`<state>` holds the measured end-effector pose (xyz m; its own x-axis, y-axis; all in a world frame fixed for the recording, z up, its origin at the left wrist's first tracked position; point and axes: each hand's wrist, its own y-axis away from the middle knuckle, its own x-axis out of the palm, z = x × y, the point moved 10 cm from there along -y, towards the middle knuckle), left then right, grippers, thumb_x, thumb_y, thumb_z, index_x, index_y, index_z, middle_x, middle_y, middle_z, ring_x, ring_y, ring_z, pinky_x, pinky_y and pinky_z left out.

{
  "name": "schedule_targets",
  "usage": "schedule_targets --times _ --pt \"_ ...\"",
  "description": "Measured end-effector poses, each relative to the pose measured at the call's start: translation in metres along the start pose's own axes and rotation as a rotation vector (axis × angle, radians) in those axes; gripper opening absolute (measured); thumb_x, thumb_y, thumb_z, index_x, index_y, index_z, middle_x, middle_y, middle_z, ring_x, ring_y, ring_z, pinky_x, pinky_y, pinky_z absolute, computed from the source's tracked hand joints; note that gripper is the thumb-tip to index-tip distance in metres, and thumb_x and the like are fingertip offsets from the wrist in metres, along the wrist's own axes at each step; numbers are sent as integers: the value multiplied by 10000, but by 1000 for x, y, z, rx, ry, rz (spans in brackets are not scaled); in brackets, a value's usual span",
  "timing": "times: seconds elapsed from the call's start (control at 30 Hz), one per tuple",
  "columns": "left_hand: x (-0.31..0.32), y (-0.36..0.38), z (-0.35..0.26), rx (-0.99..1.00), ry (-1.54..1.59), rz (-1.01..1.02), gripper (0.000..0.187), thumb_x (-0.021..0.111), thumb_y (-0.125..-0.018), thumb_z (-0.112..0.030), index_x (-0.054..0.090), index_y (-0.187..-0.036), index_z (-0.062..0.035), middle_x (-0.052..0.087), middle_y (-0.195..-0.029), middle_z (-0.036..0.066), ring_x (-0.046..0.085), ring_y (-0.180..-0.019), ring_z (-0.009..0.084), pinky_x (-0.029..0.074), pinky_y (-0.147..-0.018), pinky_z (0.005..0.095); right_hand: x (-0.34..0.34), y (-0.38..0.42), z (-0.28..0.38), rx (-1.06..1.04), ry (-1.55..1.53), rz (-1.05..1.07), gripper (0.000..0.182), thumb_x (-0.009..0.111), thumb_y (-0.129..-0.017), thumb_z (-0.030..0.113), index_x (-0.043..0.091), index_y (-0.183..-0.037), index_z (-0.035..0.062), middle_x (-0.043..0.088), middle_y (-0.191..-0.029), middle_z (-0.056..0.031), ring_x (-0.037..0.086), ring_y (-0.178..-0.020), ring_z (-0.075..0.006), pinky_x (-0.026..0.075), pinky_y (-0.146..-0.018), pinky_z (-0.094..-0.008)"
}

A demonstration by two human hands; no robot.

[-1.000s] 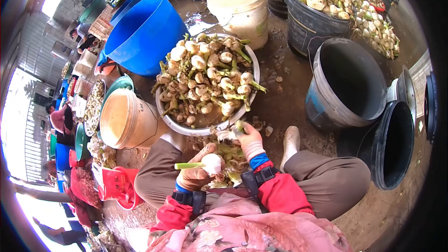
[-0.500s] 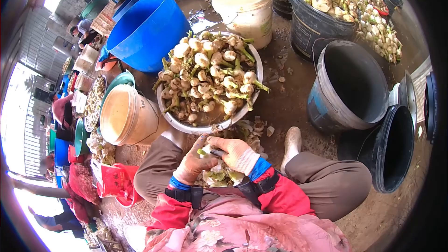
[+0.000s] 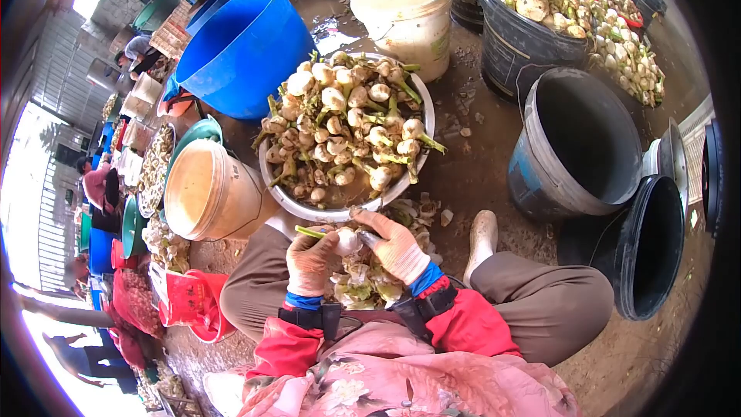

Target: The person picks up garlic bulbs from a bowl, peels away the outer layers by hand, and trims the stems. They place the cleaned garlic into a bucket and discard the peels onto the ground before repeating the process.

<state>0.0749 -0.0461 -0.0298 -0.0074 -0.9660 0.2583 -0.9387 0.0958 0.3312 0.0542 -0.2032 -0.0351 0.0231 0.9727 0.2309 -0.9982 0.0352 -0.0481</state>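
My gloved left hand [image 3: 312,261] is closed round a white bulb [image 3: 349,242] whose green stem points out to the left. On the bulb's right side is my gloved right hand [image 3: 392,247], its fingers wrapped round a small dark tool [image 3: 370,239] that looks like a knife. Just beyond both hands stands a round metal basin [image 3: 309,211] heaped with bulbs on green stems [image 3: 333,99]. Peeled skins and leaves [image 3: 363,282] lie beneath my hands, between my legs.
A blue tub [image 3: 239,54], a white bucket [image 3: 405,11] and an orange-tinted bucket [image 3: 197,193] surround the basin. Dark buckets [image 3: 575,139] stand at the right, one full of bulbs [image 3: 532,46]. A red container [image 3: 185,297] is at the left, with other people [image 3: 100,185] further off.
My left hand has turned upright and moved slightly left, so the white bulb and its stem now show. My right hand has shifted a little right. People at the left have changed posture.
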Motion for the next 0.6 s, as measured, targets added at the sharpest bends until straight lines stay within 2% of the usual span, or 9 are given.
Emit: schedule_targets --times 0.07,0.2,0.23,0.37,0.43,0.47,0.5,0.57,0.6 --pt "1 -2 -5 30 12 0 186 654 -824 -10 605 -1000 29 649 -935 111 639 -822 201 546 -731 311 -8 -1 -2 72 -141 -11 371 567 -864 -9 524 -1233 -4 588 -1190 -92 532 -1120 -157 373 -1001 -270" --pt "-2 -3 -13 61 47 -8 201 639 -827 1 601 -1023 19 650 -935 114 646 -827 210 544 -734 314 -37 -2 -16 182 -645 -187 373 542 -846 -60 550 -1207 35 580 -1149 -47 568 -986 -140 537 -732 -260" --pt "-5 -3 -13 41 53 -23 215 637 -825 2 597 -1037 13 651 -938 118 649 -827 215 541 -734 317 -49 -1 -21 167 -746 -285 358 521 -833 -49 537 -1189 -17 589 -1069 -100 597 -870 -185 519 -736 -287" --pt "-28 -7 -6 6 115 -38 232 647 -823 -25 592 -1048 -4 642 -952 110 629 -816 199 523 -707 332 -93 -4 -20 -64 -1056 -386 375 498 -818 -24 514 -1192 2 631 -897 -147 636 -823 -249 524 -808 -436" --pt "-32 -12 -2 -5 481 60 235 661 -831 -93 599 -1054 -48 639 -945 82 593 -793 182 496 -673 337 -109 1 -16 -102 -1103 -467 379 491 -819 -48 514 -1193 7 632 -882 -143 637 -822 -242 523 -814 -439" --pt "-40 -12 7 -62 576 16 233 675 -831 -145 607 -1049 -96 635 -942 66 558 -773 174 483 -658 343 -111 2 -23 -84 -1101 -432 326 505 -830 -36 551 -1150 9 596 -1056 -166 612 -922 -278 536 -801 -413" --pt "-44 -11 6 -59 575 12 233 675 -831 -145 607 -1049 -96 635 -942 66 558 -773 174 483 -658 343 -105 2 -26 -82 -1104 -428 326 505 -830 -36 551 -1150 9 596 -1056 -166 612 -922 -278 536 -801 -413" --pt "-41 -8 4 -76 631 106 231 676 -832 -184 610 -1045 -123 638 -972 64 586 -819 192 489 -676 350 -83 9 -57 311 -554 -419 315 493 -797 -71 613 -1077 7 641 -953 -133 638 -846 -234 528 -820 -387" --pt "-45 -10 9 -71 654 46 236 675 -830 -211 609 -1031 -106 622 -1030 114 593 -916 259 507 -729 398 -63 2 -69 273 -220 -186 310 502 -781 -53 633 -1053 20 637 -1001 -126 634 -880 -238 514 -837 -360"
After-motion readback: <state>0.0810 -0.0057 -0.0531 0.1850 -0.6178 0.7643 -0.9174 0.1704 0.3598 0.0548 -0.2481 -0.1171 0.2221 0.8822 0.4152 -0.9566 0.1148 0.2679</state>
